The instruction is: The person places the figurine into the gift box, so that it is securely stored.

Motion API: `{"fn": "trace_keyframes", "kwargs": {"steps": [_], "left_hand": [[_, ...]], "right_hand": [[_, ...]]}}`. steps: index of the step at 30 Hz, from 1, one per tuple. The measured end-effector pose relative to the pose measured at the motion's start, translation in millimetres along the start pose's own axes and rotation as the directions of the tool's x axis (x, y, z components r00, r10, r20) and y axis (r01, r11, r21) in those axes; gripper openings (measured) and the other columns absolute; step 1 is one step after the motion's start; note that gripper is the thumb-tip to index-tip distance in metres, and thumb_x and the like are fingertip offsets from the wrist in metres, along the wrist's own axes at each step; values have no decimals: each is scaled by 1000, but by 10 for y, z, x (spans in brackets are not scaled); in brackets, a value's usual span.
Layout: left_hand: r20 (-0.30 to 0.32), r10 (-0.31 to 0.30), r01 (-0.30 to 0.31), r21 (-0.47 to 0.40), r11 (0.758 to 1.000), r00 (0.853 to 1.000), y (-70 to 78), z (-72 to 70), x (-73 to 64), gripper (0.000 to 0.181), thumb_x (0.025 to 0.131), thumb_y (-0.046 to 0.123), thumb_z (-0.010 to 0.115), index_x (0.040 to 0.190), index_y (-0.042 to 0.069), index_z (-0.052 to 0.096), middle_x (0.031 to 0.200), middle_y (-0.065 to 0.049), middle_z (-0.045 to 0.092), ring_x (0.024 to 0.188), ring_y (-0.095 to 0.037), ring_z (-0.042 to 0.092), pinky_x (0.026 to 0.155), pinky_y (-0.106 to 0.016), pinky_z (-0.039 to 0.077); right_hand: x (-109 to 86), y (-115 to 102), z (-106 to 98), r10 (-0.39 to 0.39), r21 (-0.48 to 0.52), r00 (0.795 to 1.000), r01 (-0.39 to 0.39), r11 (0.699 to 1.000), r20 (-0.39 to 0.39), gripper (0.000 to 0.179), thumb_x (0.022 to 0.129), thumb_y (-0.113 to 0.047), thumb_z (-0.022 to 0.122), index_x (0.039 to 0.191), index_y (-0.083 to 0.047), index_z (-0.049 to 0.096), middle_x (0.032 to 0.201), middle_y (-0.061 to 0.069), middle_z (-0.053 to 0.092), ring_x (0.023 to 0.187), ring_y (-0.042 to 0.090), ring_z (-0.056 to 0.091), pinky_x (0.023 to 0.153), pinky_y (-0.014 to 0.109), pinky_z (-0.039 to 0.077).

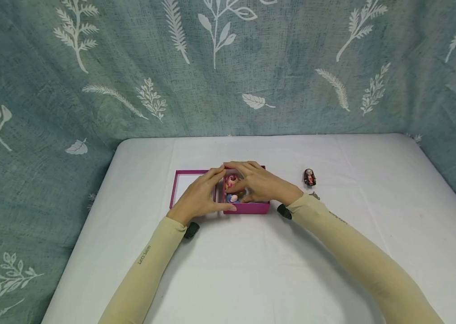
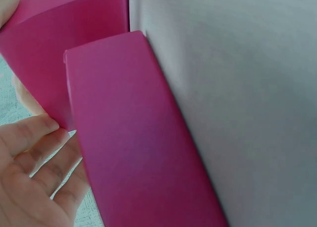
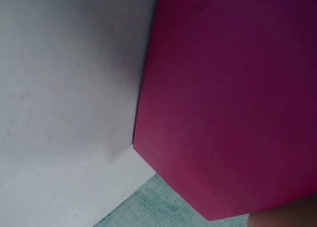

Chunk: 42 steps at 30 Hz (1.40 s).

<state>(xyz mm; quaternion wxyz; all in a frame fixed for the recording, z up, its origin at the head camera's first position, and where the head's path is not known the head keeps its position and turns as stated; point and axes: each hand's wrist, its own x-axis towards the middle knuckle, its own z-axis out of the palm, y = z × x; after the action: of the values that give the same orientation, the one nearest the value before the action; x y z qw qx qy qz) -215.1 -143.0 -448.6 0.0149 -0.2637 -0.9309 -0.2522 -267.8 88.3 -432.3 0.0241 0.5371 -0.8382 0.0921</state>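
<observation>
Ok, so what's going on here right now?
The left grip holds the box at its left side, while the right grip reaches in among the toys; whether it pinches one is hidden. The lid lies open side up to the left, and another toy is outside on the table, to the right.

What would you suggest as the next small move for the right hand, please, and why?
Probably ease the right hand away from the pink box toward the dark-haired figurine: other figurines already lie inside the box, while that one is outside it.
</observation>
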Motion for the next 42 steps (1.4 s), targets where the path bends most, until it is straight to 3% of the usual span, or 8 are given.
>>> {"fn": "trace_keyframes", "kwargs": {"steps": [11,19,24,30,37,42], "left_hand": [[-6,-8,7,-5,1000,1000,2,27,-24,107,73,72,69,153,11,33,158,-2,33,140,-27,41,112,-47,40],[-18,-8,8,-22,1000,1000,16,65,-17,105,72,69,72,151,10,38,159,-1,32,139,-25,42,110,-46,41],[-14,-4,3,-20,1000,1000,23,62,14,105,72,69,73,152,11,38,158,0,33,140,-25,42,111,-45,41],[-16,-10,9,-28,1000,1000,25,27,23,103,72,67,75,151,12,38,158,0,33,139,-25,42,109,-46,43],[-9,-9,9,-38,999,1000,22,28,5,104,71,67,75,151,11,38,159,2,31,139,-24,42,110,-45,42],[-14,-6,5,-40,999,1000,18,37,4,104,72,68,74,151,11,38,159,2,32,139,-24,42,109,-46,42]], "right_hand": [[-39,-46,-18,17,-4,1000,-17,1000,-13,42,76,-31,85,116,-29,74,157,12,32,143,33,33,110,57,33],[-429,4,-230,105,110,987,-92,990,-119,54,78,-35,83,128,-19,68,155,15,35,144,34,30,109,61,30],[-865,130,-351,217,158,954,-187,970,-206,64,75,-31,85,133,-16,62,151,17,40,136,36,39,103,59,37],[-1280,343,-363,381,252,896,-323,912,-230,64,78,-24,83,136,-13,59,146,16,45,127,34,46,91,50,46],[-1602,604,-272,492,331,831,-402,854,-261,61,79,-12,81,135,-3,57,139,21,48,130,42,42,100,61,38],[-1737,749,-188,552,374,807,-456,808,-210,63,82,-14,79,138,-2,54,139,22,47,127,44,44,97,62,41]]}}
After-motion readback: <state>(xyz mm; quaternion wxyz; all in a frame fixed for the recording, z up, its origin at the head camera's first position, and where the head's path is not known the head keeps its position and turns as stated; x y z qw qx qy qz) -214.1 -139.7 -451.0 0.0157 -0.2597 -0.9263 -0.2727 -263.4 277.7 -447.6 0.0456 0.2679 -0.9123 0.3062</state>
